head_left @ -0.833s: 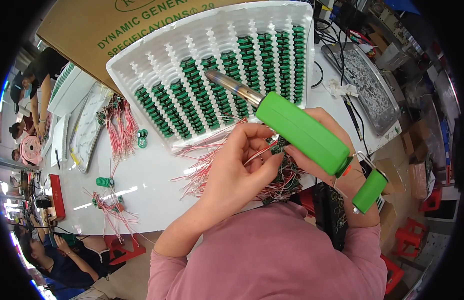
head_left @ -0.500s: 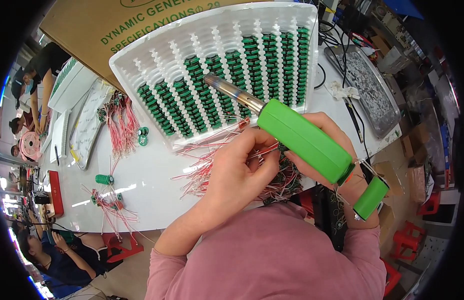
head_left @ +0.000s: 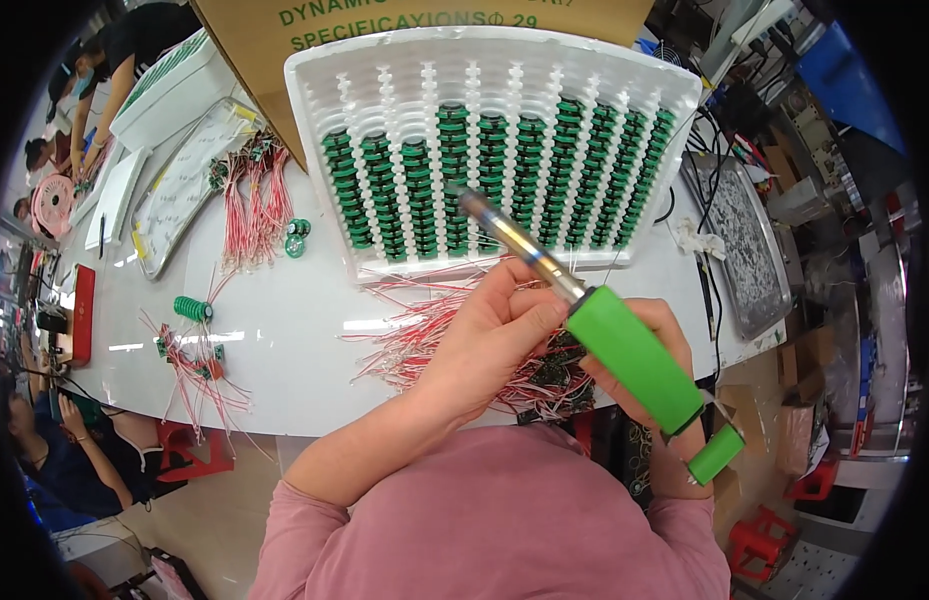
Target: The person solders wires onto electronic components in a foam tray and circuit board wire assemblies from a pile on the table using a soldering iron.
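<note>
My left hand (head_left: 494,340) is closed over a heap of red and white wires (head_left: 414,335), thumb and fingers pinched on thin wires. My right hand (head_left: 669,325) curls beside it, largely covered by a green heat gun (head_left: 634,355) with a heat-tinted metal nozzle. Its visible fingers are bent; what they hold is hidden, and I cannot tell if they grip the heat gun. The nozzle points up and left, over a white foam tray (head_left: 329,85) holding columns of green and black round parts (head_left: 454,180). Small green boards (head_left: 559,375) lie among the wires.
To the left lie a bundle of wired parts (head_left: 254,200), a green coil-like stack (head_left: 192,308) and a smaller wire cluster (head_left: 199,365). A cardboard box (head_left: 254,60) stands behind the foam tray. On the right is a metal tray (head_left: 744,250) beside black cables. Other people work at left.
The view has shifted, so the foam tray appears farther right. My right hand has drawn apart from my left hand. The heat gun appears lower in the picture.
</note>
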### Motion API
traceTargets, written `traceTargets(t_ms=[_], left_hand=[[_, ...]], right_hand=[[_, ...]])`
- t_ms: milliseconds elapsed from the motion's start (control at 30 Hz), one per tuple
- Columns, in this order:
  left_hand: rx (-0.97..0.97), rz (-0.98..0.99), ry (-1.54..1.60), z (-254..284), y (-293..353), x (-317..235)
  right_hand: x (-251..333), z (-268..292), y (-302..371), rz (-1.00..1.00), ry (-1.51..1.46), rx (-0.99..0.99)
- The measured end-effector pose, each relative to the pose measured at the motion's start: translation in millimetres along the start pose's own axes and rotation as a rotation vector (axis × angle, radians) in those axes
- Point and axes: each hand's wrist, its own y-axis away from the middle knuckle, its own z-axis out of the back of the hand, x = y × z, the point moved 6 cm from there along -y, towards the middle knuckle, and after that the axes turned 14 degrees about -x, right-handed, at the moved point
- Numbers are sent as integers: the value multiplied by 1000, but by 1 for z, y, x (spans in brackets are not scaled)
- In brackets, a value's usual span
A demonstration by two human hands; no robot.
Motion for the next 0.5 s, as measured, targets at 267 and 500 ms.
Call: traceTargets(t_ms=[267,500], left_hand=[[78,-130,-132,-8,13,-8],[112,-207,-280,-19,10,-6]], right_hand=[[-9,17,-11,-295,-187,-224],[-21,10,-15,-347,-33,-88]])
